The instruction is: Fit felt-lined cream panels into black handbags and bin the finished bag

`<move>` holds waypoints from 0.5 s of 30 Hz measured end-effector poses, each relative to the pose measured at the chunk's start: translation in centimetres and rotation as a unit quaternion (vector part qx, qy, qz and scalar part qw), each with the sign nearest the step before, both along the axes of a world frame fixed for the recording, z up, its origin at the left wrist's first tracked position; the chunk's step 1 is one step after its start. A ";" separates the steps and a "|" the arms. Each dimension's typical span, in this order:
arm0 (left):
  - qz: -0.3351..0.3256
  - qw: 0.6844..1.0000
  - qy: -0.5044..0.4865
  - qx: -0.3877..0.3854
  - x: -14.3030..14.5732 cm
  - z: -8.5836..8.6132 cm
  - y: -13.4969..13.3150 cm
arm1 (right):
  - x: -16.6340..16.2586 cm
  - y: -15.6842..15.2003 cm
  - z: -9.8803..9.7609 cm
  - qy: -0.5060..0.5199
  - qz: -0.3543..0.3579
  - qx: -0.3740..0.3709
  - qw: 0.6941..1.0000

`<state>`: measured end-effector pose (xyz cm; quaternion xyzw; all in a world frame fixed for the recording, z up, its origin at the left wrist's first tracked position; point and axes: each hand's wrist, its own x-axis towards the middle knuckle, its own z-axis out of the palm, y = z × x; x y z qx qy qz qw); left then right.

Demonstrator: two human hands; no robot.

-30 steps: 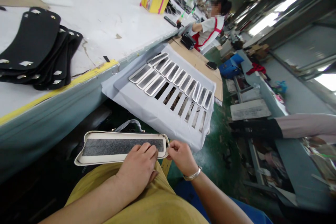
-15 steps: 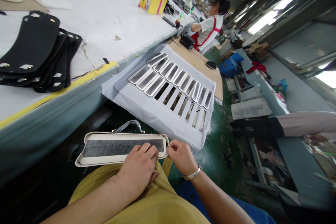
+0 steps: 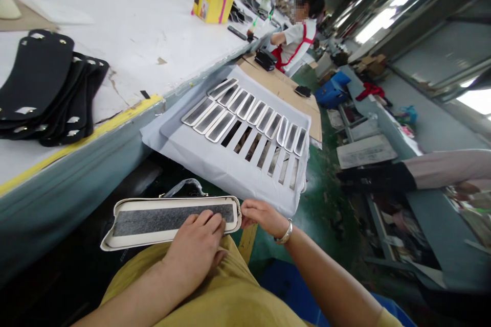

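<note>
Cream-rimmed, the panel [image 3: 153,219] is pinched at its right end by the right hand [image 3: 264,214], its near edge clasped by the left hand [image 3: 199,245] — its long axis runs leftward from both, before the lap [image 3: 230,296]; beyond, similar strips [image 3: 220,125] lie on a grey sheet [image 3: 184,156].

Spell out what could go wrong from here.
The handbag might tip if the left hand lifts, since its left end juts past the lap. A tug by the right hand at the other end might bend the rim. The stacked black pieces could slide off the nearby table edge if bumped.
</note>
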<state>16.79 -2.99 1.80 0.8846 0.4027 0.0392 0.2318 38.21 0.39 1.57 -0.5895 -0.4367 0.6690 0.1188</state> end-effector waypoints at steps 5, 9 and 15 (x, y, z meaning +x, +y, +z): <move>0.003 1.000 0.021 -0.009 0.4 0.4 0.0 | 1.0 -0.7 -3.1 0.134 -0.081 -0.025 0.987; 0.004 0.999 0.031 -0.015 0.7 0.6 0.1 | 0.7 -1.2 -4.8 0.181 -0.129 -0.030 0.974; 0.008 0.999 0.040 -0.024 0.7 0.7 0.0 | 0.3 -1.3 -5.3 0.177 -0.152 -0.029 0.972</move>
